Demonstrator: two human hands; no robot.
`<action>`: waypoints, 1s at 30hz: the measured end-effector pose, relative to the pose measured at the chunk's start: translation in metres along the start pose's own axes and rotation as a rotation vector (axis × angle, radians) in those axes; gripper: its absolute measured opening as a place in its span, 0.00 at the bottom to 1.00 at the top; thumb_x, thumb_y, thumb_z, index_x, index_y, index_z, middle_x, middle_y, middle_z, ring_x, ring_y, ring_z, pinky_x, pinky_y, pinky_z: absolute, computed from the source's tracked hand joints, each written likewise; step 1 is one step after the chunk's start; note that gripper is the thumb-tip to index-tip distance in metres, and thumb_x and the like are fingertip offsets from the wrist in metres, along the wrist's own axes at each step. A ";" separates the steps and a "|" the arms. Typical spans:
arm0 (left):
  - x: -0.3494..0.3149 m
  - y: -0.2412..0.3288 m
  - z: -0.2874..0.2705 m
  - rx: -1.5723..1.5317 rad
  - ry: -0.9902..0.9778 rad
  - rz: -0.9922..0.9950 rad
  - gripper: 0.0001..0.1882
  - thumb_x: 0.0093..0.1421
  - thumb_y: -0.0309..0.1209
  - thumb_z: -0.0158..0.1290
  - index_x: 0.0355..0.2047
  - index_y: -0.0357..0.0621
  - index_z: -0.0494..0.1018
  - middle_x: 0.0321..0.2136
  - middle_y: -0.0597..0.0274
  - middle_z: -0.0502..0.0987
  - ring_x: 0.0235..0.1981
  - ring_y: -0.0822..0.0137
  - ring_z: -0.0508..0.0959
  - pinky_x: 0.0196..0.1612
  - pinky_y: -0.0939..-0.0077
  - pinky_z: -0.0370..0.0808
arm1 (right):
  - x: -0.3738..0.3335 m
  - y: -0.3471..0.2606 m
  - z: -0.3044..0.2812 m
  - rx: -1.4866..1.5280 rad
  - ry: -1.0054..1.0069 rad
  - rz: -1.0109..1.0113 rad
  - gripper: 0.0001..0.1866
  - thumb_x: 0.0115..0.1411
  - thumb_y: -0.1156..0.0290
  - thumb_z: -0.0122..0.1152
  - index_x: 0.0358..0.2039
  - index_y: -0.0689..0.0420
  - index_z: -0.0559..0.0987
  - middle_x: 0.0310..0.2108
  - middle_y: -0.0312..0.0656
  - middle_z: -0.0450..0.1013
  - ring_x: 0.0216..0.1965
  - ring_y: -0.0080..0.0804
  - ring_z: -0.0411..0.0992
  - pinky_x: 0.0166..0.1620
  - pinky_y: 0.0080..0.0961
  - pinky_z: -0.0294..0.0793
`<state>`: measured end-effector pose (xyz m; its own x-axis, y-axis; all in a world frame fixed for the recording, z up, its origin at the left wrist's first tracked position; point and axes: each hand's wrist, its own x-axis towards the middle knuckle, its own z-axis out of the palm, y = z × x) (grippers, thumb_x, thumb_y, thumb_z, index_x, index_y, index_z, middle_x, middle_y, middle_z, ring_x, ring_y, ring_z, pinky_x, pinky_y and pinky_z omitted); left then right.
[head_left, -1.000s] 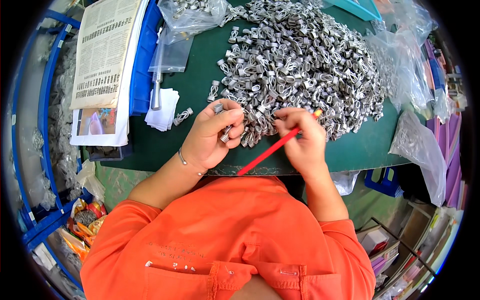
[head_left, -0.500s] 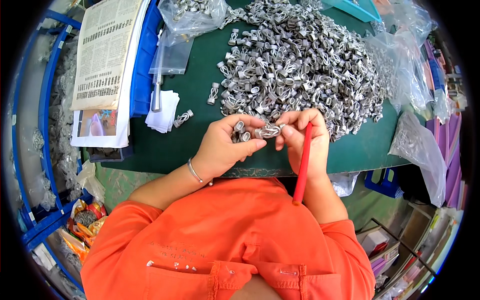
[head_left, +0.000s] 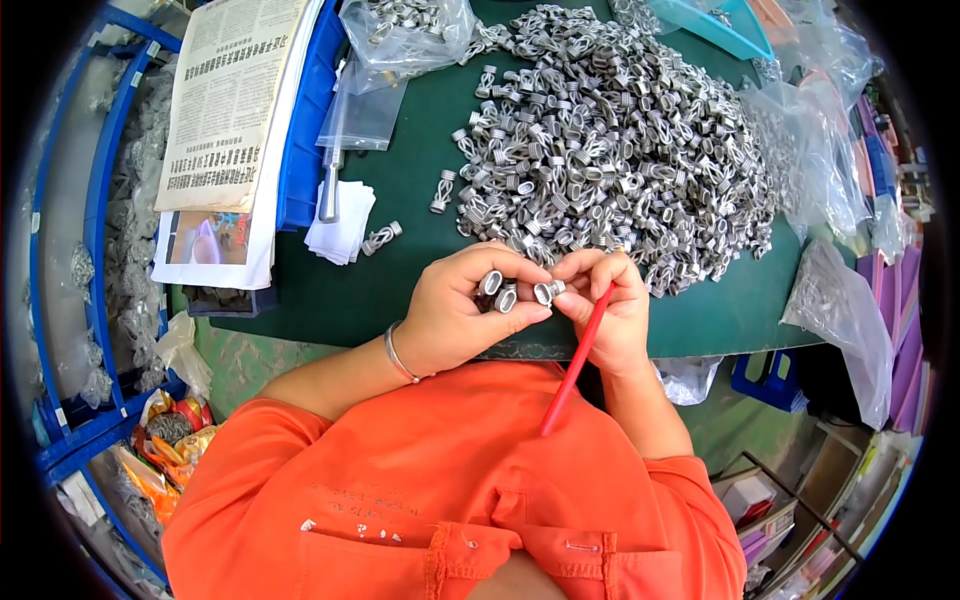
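My left hand (head_left: 478,297) curls round a couple of small silver metal parts (head_left: 507,297), their oval open ends showing. Between the fingertips of both hands is another metal part (head_left: 546,292), its oval end facing me. My right hand (head_left: 612,312) pinches that part with thumb and forefinger, and a red stick (head_left: 575,372), perhaps a pen or marker, is tucked in the same hand, slanting down toward my chest. Just beyond my fingers spreads a large pile of like metal parts (head_left: 620,150), ribbed at one end with twisted loops, on the green table (head_left: 400,260).
Loose metal parts (head_left: 382,238) lie left of the pile, by white paper slips (head_left: 340,222) and a metal-handled tool (head_left: 330,190). A newspaper (head_left: 225,110) rests over a blue bin (head_left: 305,130). Clear plastic bags (head_left: 410,35) and a turquoise tray (head_left: 715,22) stand behind.
The part between my fingertips has turned from lying lengthwise to showing its oval end. The red stick's lower end has swung left. The view has shifted slightly.
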<state>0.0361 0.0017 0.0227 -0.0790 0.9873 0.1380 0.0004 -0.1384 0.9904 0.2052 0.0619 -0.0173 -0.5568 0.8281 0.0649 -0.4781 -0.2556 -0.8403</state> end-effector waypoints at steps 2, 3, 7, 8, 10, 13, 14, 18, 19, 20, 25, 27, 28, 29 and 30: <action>-0.001 0.001 0.001 -0.019 0.001 0.007 0.11 0.47 0.20 0.59 0.32 0.38 0.73 0.26 0.65 0.73 0.27 0.77 0.72 0.31 0.85 0.69 | -0.001 -0.004 0.007 -0.039 0.049 -0.059 0.16 0.48 0.89 0.57 0.26 0.56 0.62 0.36 0.49 0.69 0.38 0.33 0.71 0.42 0.27 0.73; -0.001 0.003 0.001 -0.088 0.035 -0.125 0.11 0.48 0.20 0.58 0.33 0.37 0.73 0.26 0.65 0.74 0.25 0.78 0.72 0.29 0.85 0.69 | -0.001 -0.006 0.009 -0.079 0.098 -0.118 0.16 0.47 0.88 0.58 0.27 0.56 0.62 0.36 0.49 0.69 0.38 0.33 0.71 0.42 0.27 0.73; 0.003 -0.003 -0.004 -0.351 0.035 -0.496 0.09 0.52 0.22 0.55 0.35 0.33 0.72 0.24 0.63 0.74 0.21 0.78 0.72 0.22 0.86 0.68 | 0.000 -0.010 0.007 -0.353 0.074 -0.374 0.20 0.43 0.86 0.65 0.27 0.56 0.61 0.35 0.49 0.70 0.35 0.32 0.71 0.38 0.26 0.72; 0.001 -0.008 -0.004 -0.435 0.031 -0.505 0.09 0.54 0.23 0.52 0.36 0.33 0.72 0.24 0.61 0.74 0.19 0.77 0.72 0.18 0.86 0.68 | 0.001 -0.012 0.009 -0.408 0.049 -0.404 0.22 0.41 0.84 0.67 0.27 0.55 0.61 0.34 0.49 0.70 0.34 0.31 0.71 0.37 0.25 0.71; 0.001 -0.010 -0.002 -0.507 0.030 -0.543 0.10 0.55 0.24 0.51 0.37 0.33 0.71 0.25 0.59 0.75 0.20 0.75 0.73 0.19 0.85 0.69 | 0.004 -0.014 0.010 -0.544 -0.034 -0.495 0.21 0.41 0.84 0.67 0.25 0.56 0.61 0.33 0.49 0.71 0.32 0.33 0.71 0.35 0.26 0.71; 0.005 -0.006 -0.003 -0.656 0.017 -0.615 0.11 0.57 0.25 0.47 0.39 0.31 0.69 0.27 0.55 0.75 0.23 0.69 0.75 0.20 0.80 0.73 | 0.010 -0.023 0.019 -0.654 -0.158 -0.561 0.19 0.41 0.85 0.66 0.22 0.56 0.61 0.32 0.50 0.73 0.30 0.35 0.72 0.35 0.29 0.71; 0.008 -0.002 -0.004 -0.792 0.024 -0.675 0.12 0.58 0.26 0.46 0.41 0.32 0.68 0.29 0.55 0.74 0.24 0.69 0.76 0.21 0.79 0.73 | 0.010 -0.026 0.025 -0.642 -0.146 -0.558 0.18 0.43 0.86 0.64 0.21 0.57 0.62 0.31 0.51 0.73 0.30 0.34 0.72 0.34 0.27 0.71; 0.008 -0.008 -0.013 -0.914 0.031 -0.679 0.16 0.59 0.28 0.45 0.47 0.35 0.64 0.30 0.57 0.74 0.27 0.70 0.76 0.24 0.79 0.74 | 0.009 -0.022 0.011 -0.730 0.072 -0.513 0.15 0.46 0.86 0.60 0.22 0.59 0.62 0.30 0.49 0.74 0.28 0.31 0.72 0.30 0.21 0.72; 0.007 -0.008 -0.014 -0.900 0.057 -0.656 0.16 0.59 0.28 0.46 0.47 0.35 0.64 0.30 0.58 0.74 0.27 0.70 0.76 0.23 0.80 0.74 | 0.009 -0.021 0.008 -0.693 0.138 -0.430 0.14 0.47 0.87 0.59 0.21 0.59 0.62 0.30 0.49 0.74 0.28 0.30 0.72 0.30 0.21 0.71; 0.009 -0.003 -0.013 -0.847 0.112 -0.687 0.15 0.58 0.28 0.46 0.45 0.36 0.66 0.28 0.60 0.74 0.25 0.72 0.75 0.22 0.81 0.72 | 0.008 -0.022 0.005 -0.706 0.156 -0.391 0.14 0.47 0.87 0.59 0.21 0.59 0.62 0.29 0.49 0.74 0.28 0.29 0.72 0.30 0.20 0.71; 0.013 -0.002 -0.008 -0.829 0.201 -0.769 0.10 0.58 0.29 0.48 0.39 0.38 0.68 0.26 0.61 0.73 0.23 0.74 0.72 0.18 0.84 0.68 | 0.011 -0.022 0.013 -0.795 -0.084 -0.512 0.15 0.43 0.86 0.62 0.19 0.58 0.64 0.29 0.48 0.74 0.27 0.33 0.71 0.30 0.23 0.70; 0.012 -0.004 -0.009 -0.861 0.135 -0.799 0.07 0.58 0.29 0.48 0.36 0.39 0.69 0.25 0.61 0.72 0.21 0.75 0.70 0.16 0.86 0.64 | 0.013 -0.024 0.024 -0.803 -0.088 -0.514 0.16 0.40 0.85 0.65 0.19 0.57 0.64 0.30 0.47 0.74 0.29 0.34 0.71 0.32 0.25 0.69; 0.014 0.000 -0.006 -0.834 0.147 -0.814 0.06 0.58 0.29 0.47 0.33 0.40 0.69 0.24 0.62 0.71 0.19 0.76 0.68 0.14 0.87 0.61 | 0.016 -0.022 0.026 -0.794 -0.079 -0.510 0.17 0.40 0.85 0.65 0.18 0.57 0.64 0.30 0.47 0.74 0.29 0.34 0.71 0.31 0.25 0.69; 0.013 -0.001 -0.005 -0.834 0.147 -0.815 0.06 0.58 0.29 0.47 0.33 0.40 0.69 0.24 0.62 0.71 0.19 0.76 0.68 0.14 0.87 0.61 | 0.019 -0.020 0.027 -0.785 -0.070 -0.507 0.17 0.40 0.84 0.66 0.18 0.57 0.64 0.30 0.47 0.74 0.29 0.34 0.70 0.31 0.25 0.69; 0.011 -0.002 -0.005 -0.850 0.137 -0.826 0.05 0.58 0.29 0.47 0.32 0.40 0.69 0.23 0.62 0.71 0.20 0.76 0.68 0.14 0.87 0.61 | 0.021 -0.019 0.026 -0.784 -0.070 -0.506 0.17 0.40 0.84 0.66 0.18 0.57 0.64 0.30 0.47 0.74 0.29 0.34 0.70 0.31 0.25 0.69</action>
<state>0.0305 0.0127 0.0222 0.1493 0.7928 -0.5909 -0.7567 0.4763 0.4479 0.1853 0.0715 0.0140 -0.4593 0.7108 0.5327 -0.0942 0.5573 -0.8249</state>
